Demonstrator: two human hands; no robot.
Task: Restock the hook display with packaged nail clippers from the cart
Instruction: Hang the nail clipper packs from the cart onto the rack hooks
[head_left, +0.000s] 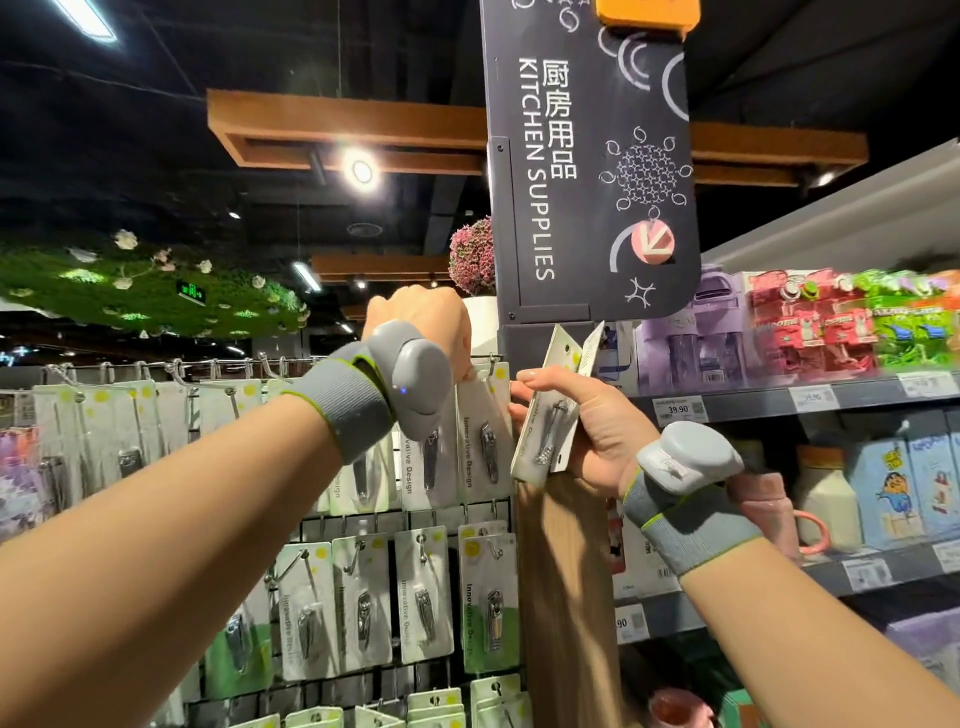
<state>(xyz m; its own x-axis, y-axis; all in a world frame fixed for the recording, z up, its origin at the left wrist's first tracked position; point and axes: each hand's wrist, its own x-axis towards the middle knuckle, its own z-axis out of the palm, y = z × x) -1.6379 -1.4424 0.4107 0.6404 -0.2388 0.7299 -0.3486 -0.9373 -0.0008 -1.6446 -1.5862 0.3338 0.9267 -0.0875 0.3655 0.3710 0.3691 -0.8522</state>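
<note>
The hook display is a dark wire grid hung with rows of white-and-green carded nail clippers. My left hand reaches to the top right hook and grips the top of a clipper pack hanging there. My right hand, just right of it, holds a small stack of clipper packs tilted, with the thumb across their face. Both wrists wear grey bands with sensor pods. The cart is out of view.
A wooden post stands right of the display, under a dark "Kitchen Supplies" sign. Store shelves to the right carry bottles, cups and packaged goods with price tags. A lower row of clipper packs hangs beneath.
</note>
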